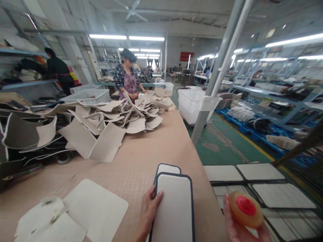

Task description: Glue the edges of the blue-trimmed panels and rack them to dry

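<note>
Two rounded rectangular white panels (174,208) with dark blue edging lie overlapped near the table's right edge, one on the other. My left hand (150,208) grips their left side, its thumb on the upper panel's face. Right of the table edge, my right hand (236,225) is closed around an amber tape roll (246,209) with a red centre, slightly blurred. To the left of my left hand, a flat off-white sheet (97,205) and a crumpled white piece (47,220) rest on the tan table (151,148).
A heap of beige cut pieces (108,141) covers the table's far left. Across it stands a co-worker (127,77). A grey post (214,80) and a white bin (191,104) stand on the right. Below, more edged panels (285,195) lie in rows.
</note>
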Motion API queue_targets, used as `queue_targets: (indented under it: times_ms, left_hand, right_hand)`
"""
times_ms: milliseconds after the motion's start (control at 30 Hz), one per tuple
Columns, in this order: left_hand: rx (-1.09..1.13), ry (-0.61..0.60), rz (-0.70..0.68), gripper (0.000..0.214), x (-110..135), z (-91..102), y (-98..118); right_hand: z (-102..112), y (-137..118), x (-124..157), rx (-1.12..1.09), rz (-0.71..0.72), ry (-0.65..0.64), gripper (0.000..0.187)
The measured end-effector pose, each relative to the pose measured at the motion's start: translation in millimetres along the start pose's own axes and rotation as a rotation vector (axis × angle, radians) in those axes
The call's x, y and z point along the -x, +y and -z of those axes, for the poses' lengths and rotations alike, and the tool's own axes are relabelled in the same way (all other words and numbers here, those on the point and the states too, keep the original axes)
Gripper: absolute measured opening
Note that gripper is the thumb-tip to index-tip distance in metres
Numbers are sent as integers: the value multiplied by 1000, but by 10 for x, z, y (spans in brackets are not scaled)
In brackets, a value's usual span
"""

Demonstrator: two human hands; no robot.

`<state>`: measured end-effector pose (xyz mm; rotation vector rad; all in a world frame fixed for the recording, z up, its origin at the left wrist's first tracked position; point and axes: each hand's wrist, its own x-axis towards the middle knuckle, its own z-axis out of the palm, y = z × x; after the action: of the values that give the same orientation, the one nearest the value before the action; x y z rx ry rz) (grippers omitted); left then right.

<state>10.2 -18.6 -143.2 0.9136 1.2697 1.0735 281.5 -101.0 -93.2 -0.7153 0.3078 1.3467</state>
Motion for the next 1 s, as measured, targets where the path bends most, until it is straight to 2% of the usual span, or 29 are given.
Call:
queue_targets:
  times_ms: [100,200,300,367,467,533,633,733,767,833,933,1000]
  left_hand:
    - [17,25,-51,55,175,180,439]
    - [-101,-109,-27,54,382,220,863]
    - [-321,-569,92,36,748,22,935]
    - [-435,-768,86,32,1014,-177,854]
    - [-615,-775,-78,29,1302,-422,769]
    - [-673,-791,-149,31,1388,-508,769]
    - [-673,-780,-149,37,1385,-543,785]
    - [-720,-645,-114,48,1288,-534,844]
    - [-749,-626,-127,46,1251,-532,898]
    - [-821,-667,-202,30,1191,-535,1072]
    - [-943,-819,-390,22,1157,-550,1438]
    - [-1008,-939,-486,21,1153,-556,1668]
  right_hand:
    - [-288,-55,125,-124,32,115,38]
    - [-451,-78,277,-121,120,85,33]
    - [-431,-128,389,-37,209,-15,28]
    - [-360,-193,434,34,244,-102,38]
    - [-254,-317,473,140,291,-178,55]
    - [-204,-404,496,202,339,-196,58]
    - [-163,-529,543,277,391,-262,56]
    - [-191,-650,593,348,436,-366,56]
    - [-225,-688,607,373,456,-404,56]
    - [-335,-751,634,429,493,-484,56]
    - [-578,-799,690,488,579,-618,54]
    - [-747,-793,740,526,577,-687,56]
